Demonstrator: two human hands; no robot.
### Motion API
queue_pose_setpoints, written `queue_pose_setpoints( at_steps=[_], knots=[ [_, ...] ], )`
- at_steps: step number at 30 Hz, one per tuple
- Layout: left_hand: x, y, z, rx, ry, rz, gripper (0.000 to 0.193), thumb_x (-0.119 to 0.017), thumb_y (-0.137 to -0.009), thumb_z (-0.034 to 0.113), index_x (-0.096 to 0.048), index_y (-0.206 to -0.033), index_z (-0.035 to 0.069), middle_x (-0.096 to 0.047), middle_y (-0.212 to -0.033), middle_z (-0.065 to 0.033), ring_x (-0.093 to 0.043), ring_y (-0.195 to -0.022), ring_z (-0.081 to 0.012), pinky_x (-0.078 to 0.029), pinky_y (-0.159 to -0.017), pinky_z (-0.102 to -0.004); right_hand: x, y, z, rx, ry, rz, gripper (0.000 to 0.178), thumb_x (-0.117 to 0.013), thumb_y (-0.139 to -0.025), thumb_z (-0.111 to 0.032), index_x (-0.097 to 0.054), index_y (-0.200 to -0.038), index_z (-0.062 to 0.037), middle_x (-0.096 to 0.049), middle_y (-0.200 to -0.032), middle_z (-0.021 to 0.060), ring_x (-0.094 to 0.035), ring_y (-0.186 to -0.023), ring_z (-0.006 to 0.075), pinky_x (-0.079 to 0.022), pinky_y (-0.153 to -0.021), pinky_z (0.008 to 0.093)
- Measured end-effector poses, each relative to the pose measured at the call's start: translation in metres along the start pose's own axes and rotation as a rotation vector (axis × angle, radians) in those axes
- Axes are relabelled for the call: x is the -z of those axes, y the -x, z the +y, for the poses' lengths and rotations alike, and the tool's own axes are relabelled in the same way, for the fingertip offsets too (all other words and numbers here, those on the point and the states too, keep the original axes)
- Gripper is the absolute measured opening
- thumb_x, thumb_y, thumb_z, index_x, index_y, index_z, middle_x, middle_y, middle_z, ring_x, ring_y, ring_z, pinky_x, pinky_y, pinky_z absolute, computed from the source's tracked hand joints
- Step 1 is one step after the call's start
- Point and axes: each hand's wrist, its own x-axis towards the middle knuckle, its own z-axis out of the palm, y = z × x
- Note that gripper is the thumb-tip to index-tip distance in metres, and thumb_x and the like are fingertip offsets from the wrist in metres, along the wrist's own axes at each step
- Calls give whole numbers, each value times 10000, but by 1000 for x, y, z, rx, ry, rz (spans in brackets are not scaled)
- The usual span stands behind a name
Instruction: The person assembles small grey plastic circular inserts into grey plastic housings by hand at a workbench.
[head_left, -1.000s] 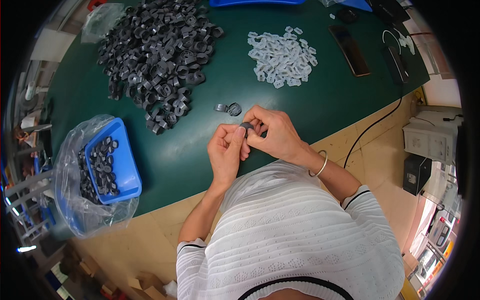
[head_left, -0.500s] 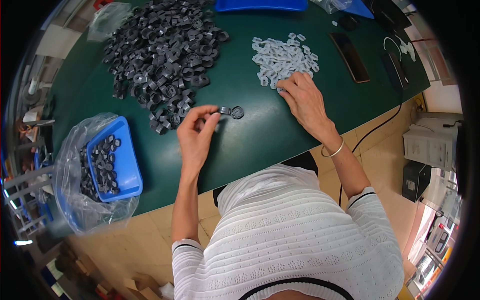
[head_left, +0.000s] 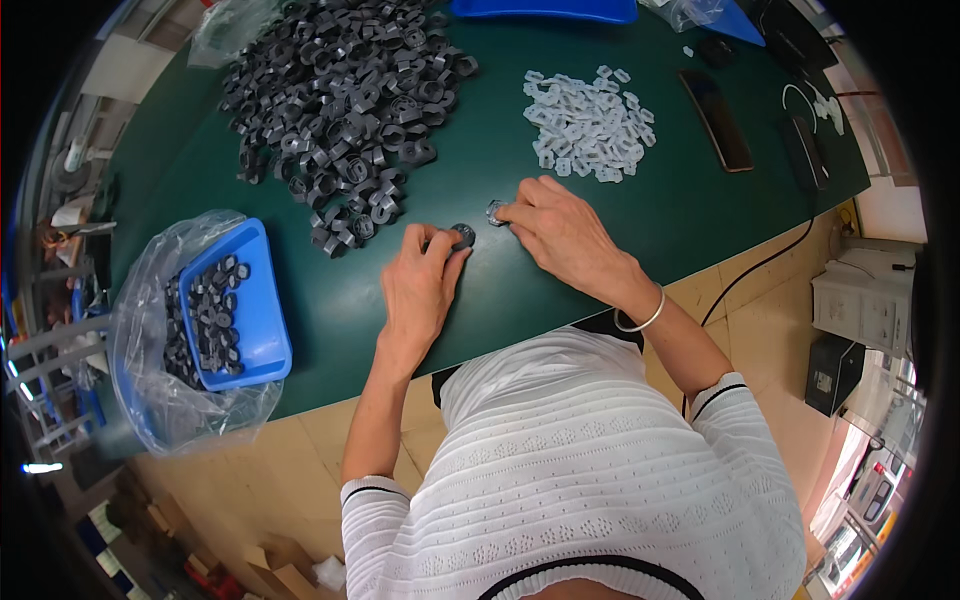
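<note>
My left hand (head_left: 420,285) is closed, thumb and fingers pinching a small dark grey plastic housing (head_left: 463,237) just above the green table. Facing it, my right hand (head_left: 570,240) pinches a small pale plastic piece (head_left: 495,211) at its fingertips; a dark part seems to lie against it, but the fingers hide how they sit. A short gap separates the two hands. Beyond my left hand spreads a big heap of dark grey plastic housings (head_left: 345,110). A smaller pile of white plastic pieces (head_left: 590,125) lies beyond my right hand.
At the left, a blue tray (head_left: 265,340) holding dark parts stands partly inside a clear plastic bag (head_left: 150,400). Another blue tray (head_left: 545,8) sits at the far edge. A phone (head_left: 715,118) and a black device with a cable (head_left: 805,150) lie at the right on the green table (head_left: 370,350).
My right hand has come from the white pile toward my left hand with a small piece. The left hand has turned its knuckles up and holds a dark housing. The view has shifted slightly.
</note>
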Motion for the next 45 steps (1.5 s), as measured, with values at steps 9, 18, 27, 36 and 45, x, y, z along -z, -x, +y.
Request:
queue_pose_setpoints(
  at_steps=[9,18,27,36,45],
  knots=[
    [33,-4,16,62,6,-79,328,-726,-825,142,-624,-1132,89,-575,-958,-117,-596,-662,-305,-485,-577,-397,24,3,-10,-284,-400,-61,151,-627,-851,-64,-638,-995,-22,-602,-843,118,-587,-741,248,-478,-678,339],
    [21,-11,-6,48,53,-202,290,-741,-797,132,-544,-976,17,-555,-927,-147,-606,-721,-355,-480,-610,-441,13,20,-10,-441,-953,-8,81,-645,-883,-11,-638,-955,25,-641,-916,31,-566,-744,75,-490,-683,207],
    [5,2,0,154,397,-13,317,-748,-782,22,-558,-1036,10,-576,-890,-61,-564,-649,-128,-448,-531,-312,1,14,-16,-524,-1108,-85,94,-684,-873,-37,-653,-935,27,-608,-872,21,-552,-741,72,-487,-619,197],
    [-22,0,23,642,1395,17,158,-658,-912,92,-582,-1035,28,-642,-863,-68,-628,-622,-125,-440,-437,-196,-10,20,-22,-538,-1130,16,115,-698,-874,-95,-653,-905,6,-650,-785,19,-566,-670,59,-480,-572,214],
    [-12,10,29,723,1350,3,319,-569,-974,138,-569,-1241,-35,-679,-1052,-140,-700,-920,-225,-560,-591,-240,-7,20,-13,-570,-1033,14,103,-702,-863,-57,-649,-908,19,-646,-856,40,-576,-734,63,-509,-571,209]
  ],
)
